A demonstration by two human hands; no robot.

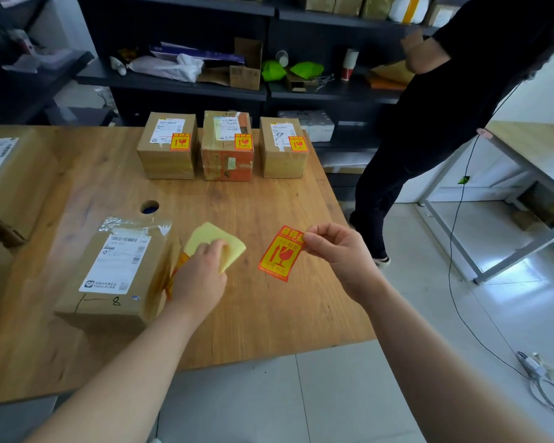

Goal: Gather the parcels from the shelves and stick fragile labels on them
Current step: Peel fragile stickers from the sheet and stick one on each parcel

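My right hand [336, 251] pinches the top corner of a red and yellow fragile label [279, 254], which hangs just above the wooden table [253, 199]. My left hand [202, 276] holds the pale yellow backing sheet [211, 239] beside a cardboard parcel [115, 276] marked 8, which lies at the near left and bears a white shipping slip. At the table's far edge three parcels stand in a row, left [167, 145], middle [227, 145] and right [283, 147], each with a fragile label on top.
Dark shelves [179, 83] behind the table hold bags, an open carton and more parcels. A person in black [429, 123] stands at the right by the shelves. Another box [4, 174] sits at the table's left edge. A cable [454, 251] trails over the tiled floor beside a second table [531, 145].
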